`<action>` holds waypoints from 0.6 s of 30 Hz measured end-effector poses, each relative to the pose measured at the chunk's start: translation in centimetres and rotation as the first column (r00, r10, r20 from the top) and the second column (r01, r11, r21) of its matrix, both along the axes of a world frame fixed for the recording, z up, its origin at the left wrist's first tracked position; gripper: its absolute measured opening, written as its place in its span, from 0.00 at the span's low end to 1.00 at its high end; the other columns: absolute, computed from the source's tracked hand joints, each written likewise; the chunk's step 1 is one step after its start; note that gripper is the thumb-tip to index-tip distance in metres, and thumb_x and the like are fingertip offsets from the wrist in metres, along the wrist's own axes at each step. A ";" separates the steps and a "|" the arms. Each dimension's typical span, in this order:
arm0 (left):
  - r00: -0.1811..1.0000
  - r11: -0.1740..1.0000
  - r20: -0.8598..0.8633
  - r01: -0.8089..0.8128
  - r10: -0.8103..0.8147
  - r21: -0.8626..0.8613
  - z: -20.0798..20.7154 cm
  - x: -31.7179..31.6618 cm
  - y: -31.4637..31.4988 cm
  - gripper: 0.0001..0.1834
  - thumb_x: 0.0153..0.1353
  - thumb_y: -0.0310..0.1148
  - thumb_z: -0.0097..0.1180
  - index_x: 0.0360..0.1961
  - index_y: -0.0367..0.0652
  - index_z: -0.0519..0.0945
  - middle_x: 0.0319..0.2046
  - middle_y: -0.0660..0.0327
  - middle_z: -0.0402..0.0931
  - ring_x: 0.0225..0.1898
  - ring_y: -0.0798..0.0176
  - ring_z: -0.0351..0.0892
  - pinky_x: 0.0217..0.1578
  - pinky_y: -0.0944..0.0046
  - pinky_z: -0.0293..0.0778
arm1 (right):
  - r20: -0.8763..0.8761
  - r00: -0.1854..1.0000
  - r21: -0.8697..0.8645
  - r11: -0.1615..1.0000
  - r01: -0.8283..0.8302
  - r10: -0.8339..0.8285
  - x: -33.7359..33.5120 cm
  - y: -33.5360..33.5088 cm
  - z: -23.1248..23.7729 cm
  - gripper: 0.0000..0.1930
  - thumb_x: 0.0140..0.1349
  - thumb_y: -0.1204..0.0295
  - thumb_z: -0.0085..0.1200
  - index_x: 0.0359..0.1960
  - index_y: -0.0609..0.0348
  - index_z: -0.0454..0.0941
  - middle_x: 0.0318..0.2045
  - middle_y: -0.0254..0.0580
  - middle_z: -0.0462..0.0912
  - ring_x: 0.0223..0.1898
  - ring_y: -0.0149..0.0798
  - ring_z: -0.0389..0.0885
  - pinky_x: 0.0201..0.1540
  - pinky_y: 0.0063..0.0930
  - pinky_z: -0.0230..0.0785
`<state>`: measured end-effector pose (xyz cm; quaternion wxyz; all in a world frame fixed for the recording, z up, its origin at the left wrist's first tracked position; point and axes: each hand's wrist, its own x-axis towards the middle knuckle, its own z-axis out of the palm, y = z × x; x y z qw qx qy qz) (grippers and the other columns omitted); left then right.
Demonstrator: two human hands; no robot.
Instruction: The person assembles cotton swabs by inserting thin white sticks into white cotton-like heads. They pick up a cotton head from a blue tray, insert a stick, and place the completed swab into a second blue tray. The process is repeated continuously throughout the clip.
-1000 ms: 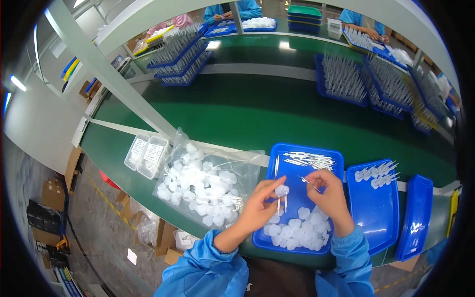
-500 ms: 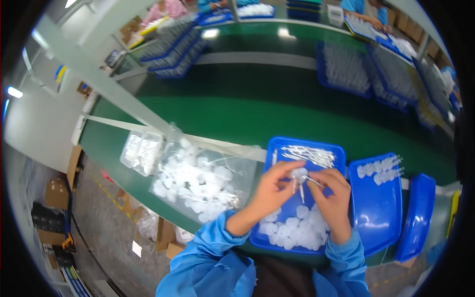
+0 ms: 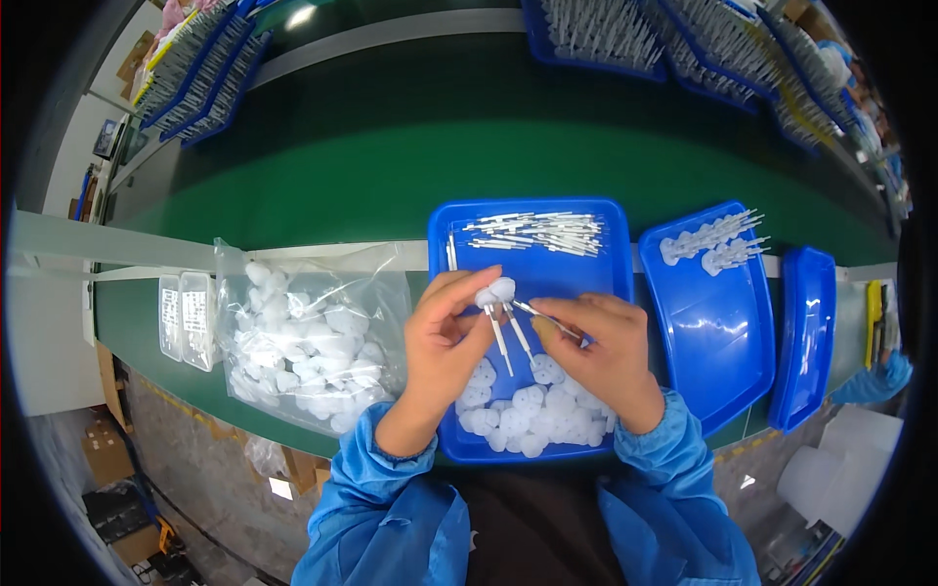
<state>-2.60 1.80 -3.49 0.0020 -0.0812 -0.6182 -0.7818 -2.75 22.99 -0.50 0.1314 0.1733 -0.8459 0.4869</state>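
Observation:
Above the blue tray [image 3: 440, 293], my left hand [image 3: 440, 332] pinches a white rounded plastic piece [image 3: 498, 290] between thumb and fingers. Two thin white rods [image 3: 516, 332] hang down from that piece. My right hand [image 3: 608, 347] grips another thin rod [image 3: 555, 320], its tip at the piece's right side; whether it has entered is too small to tell. Loose rods [image 3: 547, 232] lie in the tray's far part. Similar white pieces [image 3: 532, 415], some with visible holes, are heaped at its near end, below my hands.
To the left lie a clear bag [image 3: 313, 342] of white pieces and two small clear boxes [image 3: 195, 317]. On the right, a blue tray [image 3: 718, 352] bears rodded pieces [image 3: 713, 239], beside another blue tray [image 3: 806, 337]. Filled trays [image 3: 601, 39] stand across the green table [image 3: 381, 166].
The view has tilted down and turned, so the trays and bag appear higher and further left. My hands still hold the white piece and a rod close together over the tray.

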 end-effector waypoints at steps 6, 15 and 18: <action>1.000 0.999 0.017 -0.023 0.024 -0.044 -0.2 -0.2 -0.1 0.27 0.66 0.05 0.57 0.65 0.31 0.84 0.60 0.55 0.75 0.61 0.60 0.85 0.58 0.66 0.89 | 0.131 0.991 -0.070 0.997 0.017 -0.008 0.1 -0.1 0.0 0.11 0.61 0.77 0.75 0.45 0.60 0.94 0.24 0.41 0.87 0.21 0.32 0.83 0.25 0.25 0.73; 0.991 0.917 -0.128 -0.092 0.046 -0.387 -0.3 0.3 -0.2 0.25 0.67 0.08 0.59 0.64 0.31 0.85 0.59 0.53 0.76 0.59 0.60 0.85 0.54 0.66 0.88 | 0.254 0.967 -0.067 0.997 0.030 -0.012 0.5 0.1 0.2 0.11 0.63 0.76 0.74 0.47 0.60 0.94 0.24 0.41 0.88 0.21 0.29 0.83 0.26 0.24 0.73; 0.985 0.889 -0.169 -0.116 0.044 -0.444 -0.5 0.0 -0.1 0.25 0.67 0.08 0.59 0.64 0.32 0.86 0.59 0.53 0.77 0.59 0.60 0.85 0.54 0.67 0.88 | 0.265 0.964 -0.075 0.997 0.025 -0.004 0.2 0.1 0.0 0.10 0.64 0.77 0.74 0.47 0.61 0.94 0.23 0.40 0.88 0.21 0.26 0.83 0.26 0.23 0.73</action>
